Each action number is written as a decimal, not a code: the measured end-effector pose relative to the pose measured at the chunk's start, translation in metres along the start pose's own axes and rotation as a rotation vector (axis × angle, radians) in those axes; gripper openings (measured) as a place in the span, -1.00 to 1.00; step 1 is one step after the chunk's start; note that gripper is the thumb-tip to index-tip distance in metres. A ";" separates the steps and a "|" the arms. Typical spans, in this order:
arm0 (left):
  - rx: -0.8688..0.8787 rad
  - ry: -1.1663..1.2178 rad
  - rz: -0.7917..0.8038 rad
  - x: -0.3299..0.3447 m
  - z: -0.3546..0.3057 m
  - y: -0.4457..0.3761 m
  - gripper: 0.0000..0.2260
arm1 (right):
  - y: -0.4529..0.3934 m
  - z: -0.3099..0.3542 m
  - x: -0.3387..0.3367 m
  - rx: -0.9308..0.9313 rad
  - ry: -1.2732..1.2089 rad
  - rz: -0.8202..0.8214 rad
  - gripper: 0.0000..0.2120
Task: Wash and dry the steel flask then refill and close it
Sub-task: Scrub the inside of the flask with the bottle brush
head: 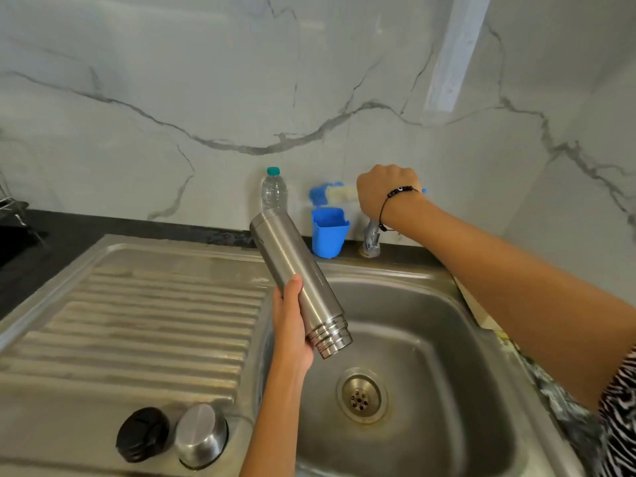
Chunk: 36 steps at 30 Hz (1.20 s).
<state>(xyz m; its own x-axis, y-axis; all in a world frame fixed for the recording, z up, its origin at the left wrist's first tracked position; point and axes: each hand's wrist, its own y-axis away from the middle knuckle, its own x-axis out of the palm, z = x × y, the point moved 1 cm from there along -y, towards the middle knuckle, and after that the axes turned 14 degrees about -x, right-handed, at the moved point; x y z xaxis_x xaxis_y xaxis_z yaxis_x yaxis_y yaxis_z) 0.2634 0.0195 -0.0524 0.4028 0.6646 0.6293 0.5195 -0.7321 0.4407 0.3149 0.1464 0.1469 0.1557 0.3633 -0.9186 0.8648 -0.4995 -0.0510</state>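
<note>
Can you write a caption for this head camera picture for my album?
Left hand tips the open steel flask over the sink; right hand grips the tap.

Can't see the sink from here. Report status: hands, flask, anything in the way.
Left hand grips flask, tilted mouth-down over basin. Right hand on tap, no water visible. Stopper and cap off, on drainboard. Nothing in the way.

My steel sink unit (137, 256) carries a black stopper (142, 434) and a steel cup-lid (201, 433), mouth down, side by side on the near drainboard. On the dark counter (86, 225) behind stand a water bottle (273, 191) and, right of it, a blue holder (329, 232).
</note>
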 end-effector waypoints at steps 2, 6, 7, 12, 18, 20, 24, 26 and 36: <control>0.000 0.009 -0.006 -0.003 0.000 -0.001 -0.50 | 0.008 0.000 0.000 0.010 0.002 0.001 -0.79; -0.017 0.042 -0.015 -0.006 0.000 -0.002 -0.60 | 0.023 0.001 0.005 0.031 -0.035 0.004 -0.77; -0.013 0.038 -0.016 -0.006 -0.001 -0.002 -0.62 | 0.028 0.001 0.007 0.047 -0.054 -0.007 -0.76; -0.012 0.022 0.001 -0.005 -0.005 0.004 -0.66 | 0.062 0.008 0.018 0.145 -0.177 -0.108 -0.64; -0.032 0.104 0.149 -0.008 -0.009 0.009 -0.48 | 0.102 0.017 0.052 0.201 -0.438 -0.170 -0.65; -0.124 0.154 0.180 -0.011 -0.011 0.012 -0.45 | 0.118 0.021 0.074 0.239 -0.652 -0.265 -0.75; -0.248 0.139 0.300 -0.016 -0.017 0.018 -0.34 | 0.148 0.029 0.112 0.359 -1.060 -0.373 -0.73; -0.242 0.150 0.361 -0.018 -0.017 0.017 -0.31 | 0.156 0.027 0.125 0.358 -1.131 -0.408 -0.70; -0.187 0.082 0.442 -0.016 -0.017 0.017 -0.40 | 0.141 0.001 0.147 0.014 -1.542 -0.292 -0.72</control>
<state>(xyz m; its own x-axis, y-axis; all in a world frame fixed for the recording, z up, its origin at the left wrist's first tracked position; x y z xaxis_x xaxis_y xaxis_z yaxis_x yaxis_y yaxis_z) 0.2529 -0.0057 -0.0441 0.4897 0.2754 0.8273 0.1646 -0.9609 0.2225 0.4598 0.1286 0.0046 -0.6367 -0.6732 -0.3761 0.7709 -0.5685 -0.2873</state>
